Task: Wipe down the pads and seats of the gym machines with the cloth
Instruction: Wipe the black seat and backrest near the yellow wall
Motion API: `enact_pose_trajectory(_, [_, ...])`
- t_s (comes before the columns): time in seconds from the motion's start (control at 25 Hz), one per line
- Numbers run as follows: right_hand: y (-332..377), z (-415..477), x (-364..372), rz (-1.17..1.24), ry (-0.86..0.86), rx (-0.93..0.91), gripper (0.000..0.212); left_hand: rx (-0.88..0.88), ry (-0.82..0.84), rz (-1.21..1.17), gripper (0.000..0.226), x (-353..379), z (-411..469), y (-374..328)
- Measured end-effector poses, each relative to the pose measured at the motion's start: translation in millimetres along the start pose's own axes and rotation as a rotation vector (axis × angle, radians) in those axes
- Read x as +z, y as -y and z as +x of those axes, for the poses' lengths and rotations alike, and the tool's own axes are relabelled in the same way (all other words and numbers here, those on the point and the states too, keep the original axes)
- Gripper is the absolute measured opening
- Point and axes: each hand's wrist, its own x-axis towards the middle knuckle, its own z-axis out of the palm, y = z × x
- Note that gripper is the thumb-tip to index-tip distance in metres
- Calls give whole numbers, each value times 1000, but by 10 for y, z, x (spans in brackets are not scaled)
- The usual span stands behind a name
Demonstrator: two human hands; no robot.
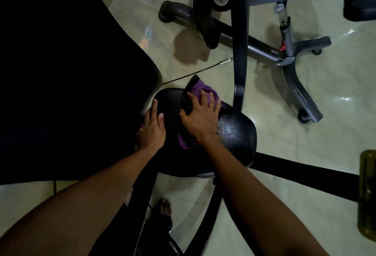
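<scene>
pale glossy tile floor (pixel 284 143) all round, pretty dim light. the seat (pixel 238 133) is the black rounded thing in the middle. the cloth (pixel 203 91) lies on top of it toward the far side, purple and bunched up.

my right hand (pixel 200 115) is spread over the cloth and pressing it down onto the seat, not pinching anything. my left hand (pixel 153 127) rests on the seat's left edge with the fingers straight, steadying it i'd say.

the cloth looks soft, floppy and nearly weightless, so no point gripping it hard. a flat palm on the middle should stop it rolling up. the seat looks like firm padded vinyl. its right part has a speckled shine like it's wet, so i'd guess it's slick there and the cloth will slide easy.

big black pad (pixel 71 72) sits just left of the seat, can't tell which machine it belongs to.
</scene>
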Motion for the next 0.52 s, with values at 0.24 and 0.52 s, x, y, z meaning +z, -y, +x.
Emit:
enact_pose_trajectory(0.24, [-5, -815, 340, -99, -7, -386, 68, 80, 60, -97, 56, -35, -140, 246])
enact_pose_trajectory(0.52, [-191, -587, 114, -95, 1, -107, 71, 80, 38, -214, 52, 27, -397, 478])
